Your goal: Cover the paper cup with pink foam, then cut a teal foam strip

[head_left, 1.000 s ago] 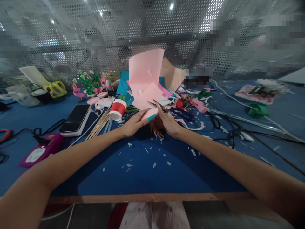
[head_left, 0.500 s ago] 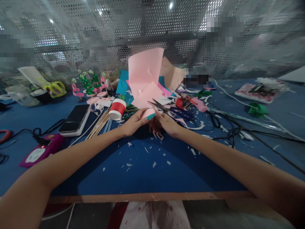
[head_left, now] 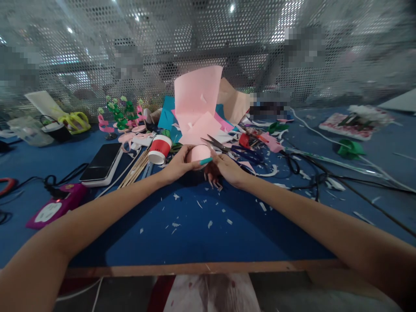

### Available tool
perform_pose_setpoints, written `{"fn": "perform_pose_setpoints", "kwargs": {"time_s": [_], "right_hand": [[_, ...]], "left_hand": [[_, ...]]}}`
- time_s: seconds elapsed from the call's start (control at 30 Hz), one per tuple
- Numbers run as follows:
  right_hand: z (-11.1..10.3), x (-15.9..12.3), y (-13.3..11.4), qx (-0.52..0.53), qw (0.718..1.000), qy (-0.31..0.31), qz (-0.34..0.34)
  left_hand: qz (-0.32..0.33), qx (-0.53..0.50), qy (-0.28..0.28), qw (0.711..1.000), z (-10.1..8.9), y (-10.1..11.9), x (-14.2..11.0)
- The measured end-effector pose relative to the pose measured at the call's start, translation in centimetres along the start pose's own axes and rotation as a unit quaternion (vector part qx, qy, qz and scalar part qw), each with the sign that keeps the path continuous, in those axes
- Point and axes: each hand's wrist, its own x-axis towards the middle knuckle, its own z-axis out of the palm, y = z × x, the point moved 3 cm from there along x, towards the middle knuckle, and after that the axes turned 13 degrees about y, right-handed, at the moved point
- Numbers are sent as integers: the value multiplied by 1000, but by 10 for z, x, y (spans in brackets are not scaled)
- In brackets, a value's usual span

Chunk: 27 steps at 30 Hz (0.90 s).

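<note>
Between my two hands is a small round pink piece (head_left: 199, 153), paper-like, its flat face turned up toward me. My left hand (head_left: 179, 167) is closed round its left side, the thumb with a long teal nail laid along the near edge. At the right edge, my right hand (head_left: 229, 170) pinches it, its other fingers curled underneath. Just beyond my right hand lie scissors (head_left: 243, 151) with dark blue handles and parted blades. A red and white paper cup (head_left: 160, 149) rests tilted beside my left hand. Larger pink paper (head_left: 197, 99) stands curled behind.
Wooden sticks (head_left: 134, 169), a white power bank with a dark top (head_left: 101, 164) and a purple power strip (head_left: 58, 205) are on the left. Pink and green paper decorations (head_left: 121, 115) stand behind them. Cables (head_left: 320, 173) run across the right; paper scraps litter the blue table (head_left: 195, 242).
The round pink piece has tipped so that more of its flat face shows. My left hand has shifted slightly, its thumb now lower along the near edge. My right hand has barely moved.
</note>
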Motion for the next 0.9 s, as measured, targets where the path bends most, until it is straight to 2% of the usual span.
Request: {"fn": "perform_pose_setpoints", "kwargs": {"time_s": [0.2,0.43,0.53,0.67,0.77,0.9], "right_hand": [[1,-1,-4,-17,1000,5,-26],[0,1,0,-6,1000,-1,-14],[0,1,1,-14,1000,-1,-16],[-1,2,0,-24,999,0,-39],[0,2,0,-28,999,7,-31],[2,1,-1,-26,1000,4,-16]], "left_hand": [[10,18,-18,1000,0,0,1],[-39,-22,-23,999,2,1,-1],[-35,-23,-23,999,2,0,-1],[-14,27,-33,999,3,2,-2],[-14,39,-36,998,4,5,-3],[-34,16,-67,997,5,8,-5]]}}
